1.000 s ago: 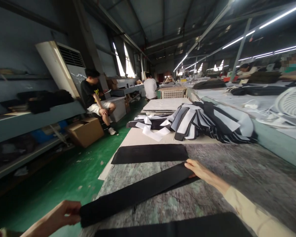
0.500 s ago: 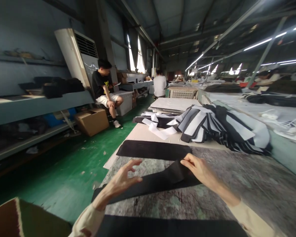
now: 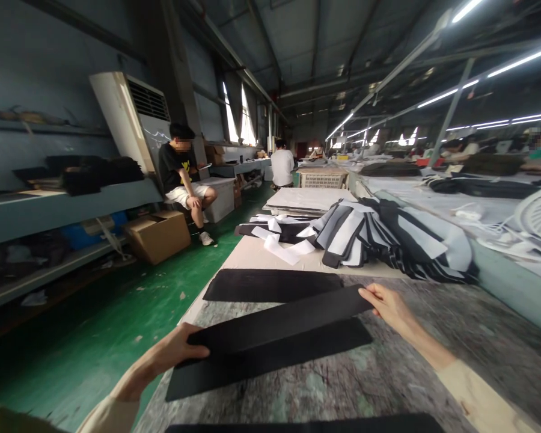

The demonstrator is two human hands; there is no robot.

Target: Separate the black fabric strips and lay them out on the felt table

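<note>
Since both ends are held, the black fabric strip point(image 3: 275, 322) lies straight over a second strip point(image 3: 261, 374) at 12 o'clock: left hand point(image 3: 165, 352) has fingers pressed together on it, right hand point(image 3: 388, 307) pinches the far end. Black-and-grey panel pile point(image 3: 388, 234) sits at 1 o'clock.

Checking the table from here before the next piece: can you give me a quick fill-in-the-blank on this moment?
The left hand and right hand hold a ____ fabric strip.
A second strip lies partly ____ it on the mottled grey table.
A seated co-worker is to the ____ of the table.

black; under; left
</note>
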